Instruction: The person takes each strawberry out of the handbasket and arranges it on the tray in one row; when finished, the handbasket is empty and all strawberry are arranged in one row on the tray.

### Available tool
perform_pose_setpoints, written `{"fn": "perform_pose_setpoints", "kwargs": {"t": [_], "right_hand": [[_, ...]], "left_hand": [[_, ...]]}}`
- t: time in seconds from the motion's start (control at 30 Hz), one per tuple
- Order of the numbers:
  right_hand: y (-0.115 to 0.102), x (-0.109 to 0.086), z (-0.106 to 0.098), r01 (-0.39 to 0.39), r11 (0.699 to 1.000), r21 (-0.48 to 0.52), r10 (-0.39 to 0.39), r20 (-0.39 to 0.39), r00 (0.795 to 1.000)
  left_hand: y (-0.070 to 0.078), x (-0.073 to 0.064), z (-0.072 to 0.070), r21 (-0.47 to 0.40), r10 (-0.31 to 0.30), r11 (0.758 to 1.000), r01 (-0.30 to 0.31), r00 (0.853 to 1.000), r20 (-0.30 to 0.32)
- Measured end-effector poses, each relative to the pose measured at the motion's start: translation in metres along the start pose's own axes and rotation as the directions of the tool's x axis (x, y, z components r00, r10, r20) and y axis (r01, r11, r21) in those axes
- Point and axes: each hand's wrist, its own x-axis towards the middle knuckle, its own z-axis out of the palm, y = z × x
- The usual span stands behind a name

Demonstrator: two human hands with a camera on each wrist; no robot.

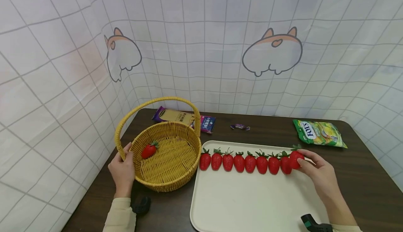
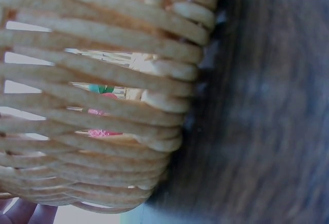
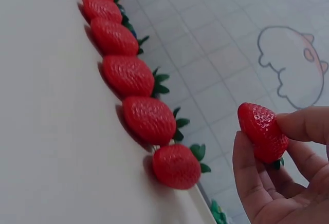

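My right hand (image 1: 319, 171) pinches a red strawberry (image 1: 296, 159) between thumb and fingers. In the right wrist view this strawberry (image 3: 263, 131) hangs above and apart from the row lying on the tray. Several more strawberries (image 1: 239, 162) line up along the far side of the cream tray (image 1: 248, 200), green leaves pointing away from me. At the left, my left hand (image 1: 123, 171) grips the yellow woven basket (image 1: 167, 186) by its rim, beside the foot of the handle. One strawberry (image 1: 149, 150) lies inside the basket. Basket weave (image 2: 103, 75) fills most of the left wrist view.
Behind the basket lies a purple and tan snack packet (image 1: 176, 116). A small wrapped candy (image 1: 240, 127) rests beyond the tray, and a green Fox's bag (image 1: 319, 133) sits at the back right. A white grid-patterned curtain (image 1: 214, 85) borders the dark table (image 1: 368, 176).
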Motion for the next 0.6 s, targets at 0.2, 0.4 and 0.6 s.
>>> {"fn": "perform_pose_setpoints", "kwargs": {"t": [0.2, 0.4, 0.6], "right_hand": [[0.006, 0.003, -0.013, -0.024, 1.0, 0.0, 0.024, -0.058, 0.998], [0.011, 0.007, -0.022, -0.119, 0.982, -0.144, 0.101, -0.13, 0.986], [0.019, 0.011, -0.023, -0.2, 0.938, -0.282, 0.155, -0.175, 0.972]], "left_hand": [[0.0, 0.0, 0.0, 0.005, 0.0, 1.0, 0.0, 1.0, 0.0], [0.001, 0.0, -0.001, 0.004, -0.006, 1.0, 0.006, 1.0, 0.002], [0.001, 0.0, 0.001, 0.006, -0.006, 1.0, 0.006, 1.0, -0.001]]}}
